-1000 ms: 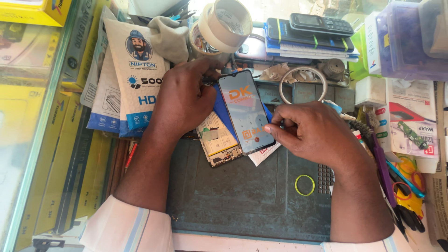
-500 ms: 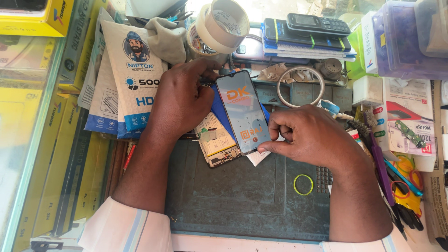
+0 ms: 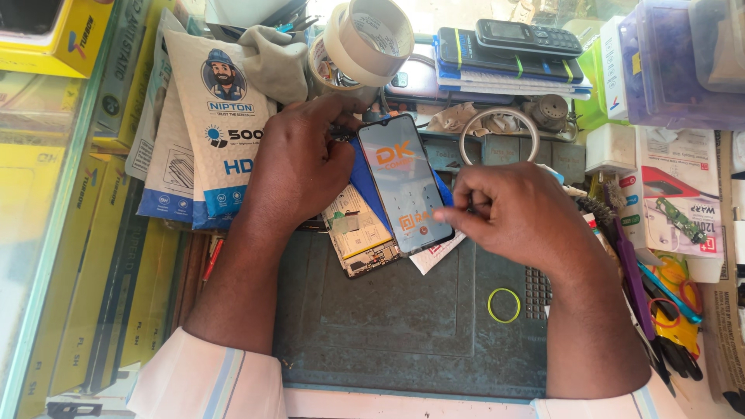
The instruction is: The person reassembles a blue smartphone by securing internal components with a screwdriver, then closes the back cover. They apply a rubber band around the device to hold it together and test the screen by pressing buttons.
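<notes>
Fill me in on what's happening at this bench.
A person works over a dark grey work mat. The left hand steadies the top of a black-framed phone screen panel, which lies tilted over an opened phone body. The right hand pinches at the panel's lower right edge; what its grip holds cannot be made out. A yellow rubber ring lies on the mat nearby, with tape rolls behind.

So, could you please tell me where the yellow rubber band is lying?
The yellow rubber band lies on the dark work mat, right of centre, just below the right hand.
</notes>
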